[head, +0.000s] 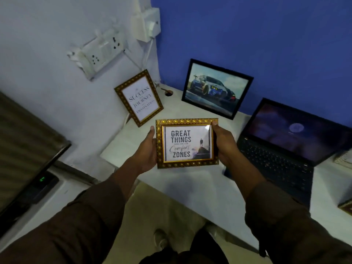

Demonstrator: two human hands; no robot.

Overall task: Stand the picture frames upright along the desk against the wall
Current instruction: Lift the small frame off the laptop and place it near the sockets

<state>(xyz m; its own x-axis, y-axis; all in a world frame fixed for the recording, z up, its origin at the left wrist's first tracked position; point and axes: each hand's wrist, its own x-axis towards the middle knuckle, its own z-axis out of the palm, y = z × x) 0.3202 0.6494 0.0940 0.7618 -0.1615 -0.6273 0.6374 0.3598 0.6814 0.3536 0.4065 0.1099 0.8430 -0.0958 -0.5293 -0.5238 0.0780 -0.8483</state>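
Observation:
I hold a gold-framed picture reading "Great Things... Comfort Zones" (187, 143) in the air above the white desk (190, 183). My left hand (147, 150) grips its left edge and my right hand (224, 144) grips its right edge. A second gold frame with "Success... Journey... Destination" text (139, 98) stands upright, leaning on the white wall at the desk's left corner. A black-framed photo of a race car (217, 88) leans upright against the blue wall behind the desk.
An open black laptop (285, 145) sits on the desk to the right. The corner of another gold frame (345, 206) shows at the right edge. A cable hole (168, 92) lies in the desk's back corner. Socket boards (102, 52) hang on the white wall.

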